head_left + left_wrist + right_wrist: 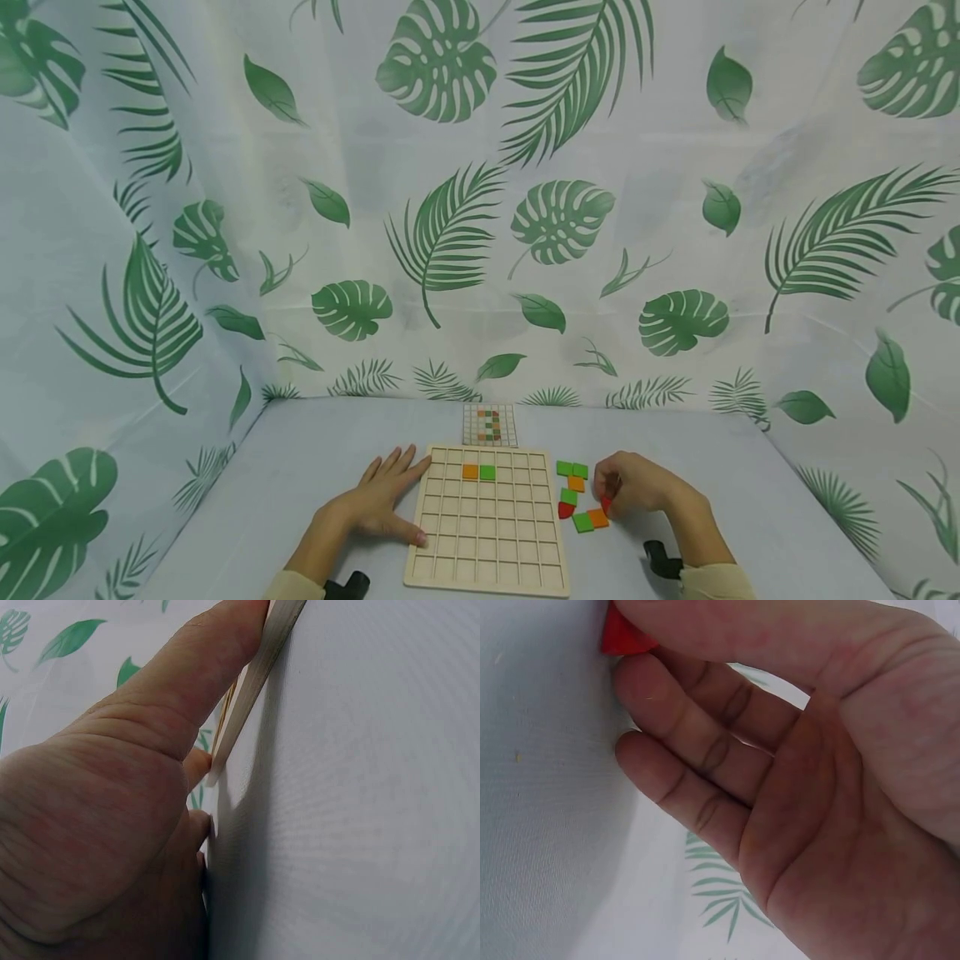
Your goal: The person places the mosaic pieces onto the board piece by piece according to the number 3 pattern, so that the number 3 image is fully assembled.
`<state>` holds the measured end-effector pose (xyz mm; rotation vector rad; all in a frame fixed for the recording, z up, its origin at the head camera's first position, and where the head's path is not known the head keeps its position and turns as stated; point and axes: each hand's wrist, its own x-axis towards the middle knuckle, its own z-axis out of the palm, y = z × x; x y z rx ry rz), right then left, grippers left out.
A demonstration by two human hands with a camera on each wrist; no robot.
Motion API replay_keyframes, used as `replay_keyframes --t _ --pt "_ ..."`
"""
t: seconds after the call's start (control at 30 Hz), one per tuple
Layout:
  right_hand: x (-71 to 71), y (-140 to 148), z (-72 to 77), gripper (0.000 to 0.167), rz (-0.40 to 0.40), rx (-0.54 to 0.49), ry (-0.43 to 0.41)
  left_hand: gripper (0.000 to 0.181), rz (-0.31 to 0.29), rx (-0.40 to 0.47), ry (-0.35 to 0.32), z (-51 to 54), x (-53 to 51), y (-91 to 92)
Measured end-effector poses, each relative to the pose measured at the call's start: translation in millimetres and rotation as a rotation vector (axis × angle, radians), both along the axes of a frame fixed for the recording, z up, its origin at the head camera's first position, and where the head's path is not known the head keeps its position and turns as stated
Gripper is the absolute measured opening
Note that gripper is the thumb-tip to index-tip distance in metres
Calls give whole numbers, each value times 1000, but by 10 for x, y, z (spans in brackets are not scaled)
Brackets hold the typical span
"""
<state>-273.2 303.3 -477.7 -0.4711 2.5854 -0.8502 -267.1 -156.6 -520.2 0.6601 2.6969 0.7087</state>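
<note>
A wooden grid board [487,550] lies on the table, with an orange square tile [470,472] and a green square tile [487,473] side by side in one of its upper rows. At the board's left edge my left hand [378,500] has its fingers spread, thumb and forefinger touching the rim; the left wrist view shows the thumb [202,667] against the board's side. Right of the board, my right hand [637,483] pinches a small red piece [626,634] near the tabletop. The fingers partly hide its shape.
Beside the board's right edge lie several loose green and orange square tiles [583,522] and a red piece [566,510] with a rounded edge. A small card with a printed coloured grid [472,425] lies behind the board. Leaf-patterned cloth [450,350] surrounds the table.
</note>
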Motion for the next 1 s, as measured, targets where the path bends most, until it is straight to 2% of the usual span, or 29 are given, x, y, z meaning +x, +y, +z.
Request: replay_keyframes --t 0.13,0.5,0.8,1.0 --pt "-4 -21 0 24 -32 13 2 129 3 -5 1 10 2 7" --pt "19 -47 43 23 -27 -37 -8 128 5 2 -4 42 23 24" --pt "39 -92 78 23 -149 8 14 128 6 5 -2 16 21 22" --pt "32 -103 65 28 -158 48 59 129 4 1 -1 -7 -2 9"
